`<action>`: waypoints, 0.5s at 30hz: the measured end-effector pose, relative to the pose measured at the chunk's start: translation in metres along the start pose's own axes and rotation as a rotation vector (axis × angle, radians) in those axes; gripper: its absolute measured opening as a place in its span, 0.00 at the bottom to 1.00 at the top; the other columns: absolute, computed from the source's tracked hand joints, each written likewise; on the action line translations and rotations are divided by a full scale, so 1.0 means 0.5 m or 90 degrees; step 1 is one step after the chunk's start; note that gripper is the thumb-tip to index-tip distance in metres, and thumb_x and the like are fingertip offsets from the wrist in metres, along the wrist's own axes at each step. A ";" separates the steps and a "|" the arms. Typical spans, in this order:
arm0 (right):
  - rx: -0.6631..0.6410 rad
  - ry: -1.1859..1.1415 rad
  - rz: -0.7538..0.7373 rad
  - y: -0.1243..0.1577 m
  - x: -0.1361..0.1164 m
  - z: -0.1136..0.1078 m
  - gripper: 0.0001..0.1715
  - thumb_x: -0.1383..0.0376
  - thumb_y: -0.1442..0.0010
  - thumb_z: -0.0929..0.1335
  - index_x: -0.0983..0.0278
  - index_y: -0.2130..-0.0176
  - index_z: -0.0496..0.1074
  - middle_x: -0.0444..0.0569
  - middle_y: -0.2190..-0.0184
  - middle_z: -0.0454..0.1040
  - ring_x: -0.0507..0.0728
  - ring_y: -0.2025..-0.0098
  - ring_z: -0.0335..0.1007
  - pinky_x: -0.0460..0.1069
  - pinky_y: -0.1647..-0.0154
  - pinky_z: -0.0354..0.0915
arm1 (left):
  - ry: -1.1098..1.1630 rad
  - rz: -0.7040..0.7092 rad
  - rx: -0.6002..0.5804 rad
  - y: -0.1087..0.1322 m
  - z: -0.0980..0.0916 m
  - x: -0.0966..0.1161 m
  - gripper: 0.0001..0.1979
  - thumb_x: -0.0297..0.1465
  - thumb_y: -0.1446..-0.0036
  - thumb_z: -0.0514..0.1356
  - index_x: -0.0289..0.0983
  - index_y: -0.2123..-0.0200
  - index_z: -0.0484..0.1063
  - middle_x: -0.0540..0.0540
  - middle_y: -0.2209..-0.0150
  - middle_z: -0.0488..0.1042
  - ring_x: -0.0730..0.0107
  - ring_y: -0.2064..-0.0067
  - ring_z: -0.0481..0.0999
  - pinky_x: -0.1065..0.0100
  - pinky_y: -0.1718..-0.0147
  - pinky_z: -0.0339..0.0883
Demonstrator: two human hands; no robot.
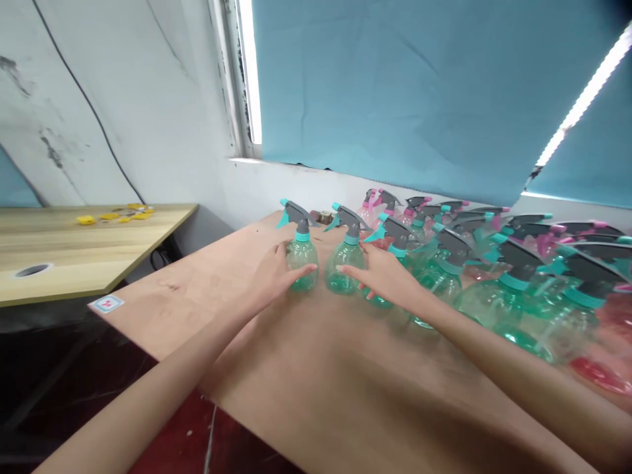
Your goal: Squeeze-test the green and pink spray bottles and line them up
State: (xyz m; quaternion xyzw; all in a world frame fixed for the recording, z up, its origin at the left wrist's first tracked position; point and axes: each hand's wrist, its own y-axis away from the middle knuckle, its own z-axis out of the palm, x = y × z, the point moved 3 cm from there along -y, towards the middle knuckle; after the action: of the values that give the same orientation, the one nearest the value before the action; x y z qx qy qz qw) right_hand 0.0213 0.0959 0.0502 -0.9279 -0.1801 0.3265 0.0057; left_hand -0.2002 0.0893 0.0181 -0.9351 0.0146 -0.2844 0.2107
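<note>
Our left hand [275, 273] and right hand [384, 268] each grip a green spray bottle at the centre of the frame.
We have the left green spray bottle [303, 252] and the right green spray bottle [344, 255] between curled fingers and a thumb laid across each front. Both stand upright on the wooden counter [197, 289], long axes close to vertical, turquoise nozzles pointing to the frame's left. More spray bottles [486, 299] crowd the right side.

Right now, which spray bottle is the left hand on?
The leftmost green bottle: it stands at the row's far left end, the left hand's thumb across its front. The right hand is at the second bottle.
</note>
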 end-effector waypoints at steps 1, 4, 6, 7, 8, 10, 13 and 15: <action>0.002 -0.004 0.001 -0.005 0.001 0.001 0.43 0.47 0.42 0.64 0.72 0.39 0.55 0.56 0.66 0.75 0.54 0.82 0.70 0.52 0.75 0.67 | -0.001 -0.001 -0.001 -0.005 0.004 -0.001 0.40 0.53 0.48 0.61 0.32 0.41 0.58 0.32 0.44 0.66 0.45 0.43 0.66 0.53 0.49 0.62; 0.007 -0.017 -0.001 -0.018 0.003 0.007 0.41 0.48 0.42 0.65 0.72 0.41 0.56 0.59 0.62 0.74 0.55 0.78 0.73 0.49 0.78 0.67 | 0.000 0.001 -0.002 -0.016 0.013 -0.003 0.40 0.53 0.48 0.60 0.32 0.41 0.59 0.32 0.44 0.66 0.45 0.43 0.66 0.54 0.50 0.63; 0.011 -0.025 0.000 -0.024 0.006 0.013 0.41 0.49 0.42 0.65 0.72 0.40 0.54 0.60 0.60 0.74 0.55 0.76 0.74 0.48 0.80 0.66 | -0.001 0.005 0.002 -0.021 0.017 -0.001 0.39 0.53 0.48 0.60 0.33 0.41 0.59 0.33 0.44 0.67 0.46 0.43 0.66 0.55 0.50 0.63; 0.011 -0.026 0.003 -0.027 0.007 0.017 0.41 0.50 0.42 0.65 0.72 0.40 0.53 0.60 0.61 0.74 0.55 0.76 0.74 0.47 0.81 0.66 | -0.001 0.007 0.004 -0.022 0.019 0.000 0.39 0.52 0.48 0.61 0.33 0.41 0.58 0.34 0.45 0.67 0.46 0.43 0.66 0.55 0.50 0.63; 0.011 -0.024 0.006 -0.029 0.008 0.020 0.43 0.50 0.42 0.65 0.73 0.39 0.51 0.59 0.62 0.75 0.55 0.78 0.73 0.48 0.82 0.65 | -0.001 0.008 0.007 -0.024 0.020 0.002 0.39 0.52 0.48 0.61 0.33 0.41 0.58 0.34 0.45 0.67 0.47 0.43 0.67 0.55 0.50 0.63; 0.012 -0.012 0.010 -0.033 0.008 0.027 0.47 0.49 0.42 0.66 0.76 0.38 0.48 0.59 0.65 0.75 0.55 0.81 0.70 0.49 0.82 0.65 | -0.003 0.007 0.007 -0.025 0.020 0.005 0.39 0.52 0.48 0.61 0.32 0.42 0.59 0.33 0.45 0.67 0.47 0.45 0.68 0.56 0.51 0.63; 0.031 0.014 0.004 -0.034 0.002 0.033 0.49 0.50 0.42 0.66 0.78 0.37 0.47 0.67 0.56 0.73 0.55 0.79 0.71 0.51 0.78 0.65 | -0.006 0.004 0.000 -0.026 0.020 0.009 0.39 0.52 0.49 0.62 0.33 0.43 0.59 0.33 0.46 0.68 0.46 0.46 0.69 0.56 0.52 0.65; 0.045 0.028 -0.007 -0.034 -0.002 0.036 0.49 0.51 0.43 0.67 0.77 0.37 0.48 0.73 0.47 0.65 0.58 0.73 0.75 0.51 0.73 0.66 | -0.008 0.006 -0.004 -0.025 0.019 0.010 0.39 0.53 0.49 0.61 0.33 0.42 0.59 0.33 0.46 0.68 0.46 0.46 0.69 0.55 0.52 0.65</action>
State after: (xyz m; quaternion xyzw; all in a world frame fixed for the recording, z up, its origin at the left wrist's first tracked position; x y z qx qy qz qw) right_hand 0.0038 0.1097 0.0388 -0.9330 -0.1736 0.3120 0.0445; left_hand -0.1920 0.1036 0.0185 -0.9374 0.0183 -0.2776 0.2093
